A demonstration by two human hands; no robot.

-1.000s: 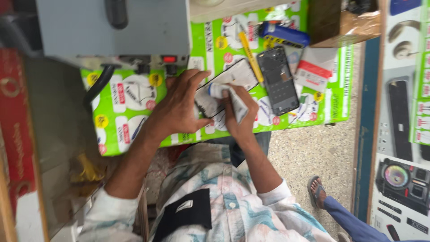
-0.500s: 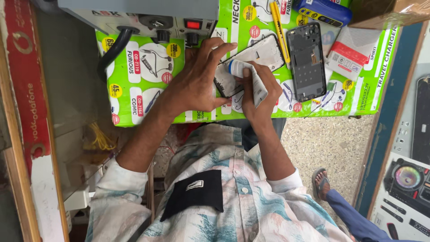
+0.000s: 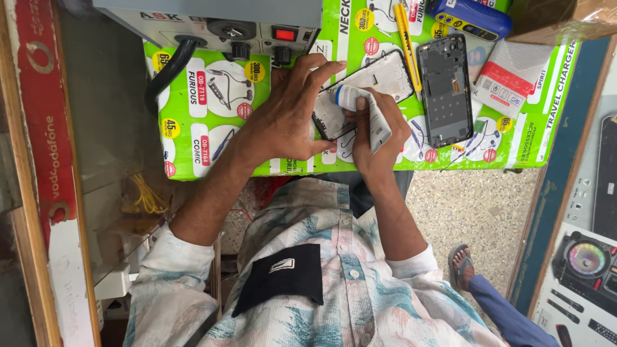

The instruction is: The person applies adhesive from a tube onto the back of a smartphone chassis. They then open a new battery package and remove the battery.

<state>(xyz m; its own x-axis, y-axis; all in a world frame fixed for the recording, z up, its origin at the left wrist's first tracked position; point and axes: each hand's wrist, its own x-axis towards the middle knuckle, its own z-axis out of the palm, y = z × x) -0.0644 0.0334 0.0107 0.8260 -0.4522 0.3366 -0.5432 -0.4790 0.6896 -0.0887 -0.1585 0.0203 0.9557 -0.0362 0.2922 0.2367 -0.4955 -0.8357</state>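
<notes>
My left hand (image 3: 286, 119) lies flat on the green poster-covered table (image 3: 199, 128), fingers pinning the near end of a phone screen panel (image 3: 379, 80) with a pale back. My right hand (image 3: 376, 138) grips a small white tube with a blue cap (image 3: 350, 96), its tip on the panel. Right of the panel lies a dark phone frame (image 3: 445, 90) with its inside showing.
A grey machine with knobs and a red switch (image 3: 257, 29) sits at the table's far left, a black hose (image 3: 168, 64) hanging from it. A yellow cutter (image 3: 405, 35), a blue device (image 3: 472, 16) and a white packet (image 3: 511, 77) lie beyond. Another person's sandalled foot (image 3: 459, 263) is on the floor.
The view has shifted, so the table sits higher and more to the right. My hands stay on the panel; the right hand has brought the tube's blue cap end onto it.
</notes>
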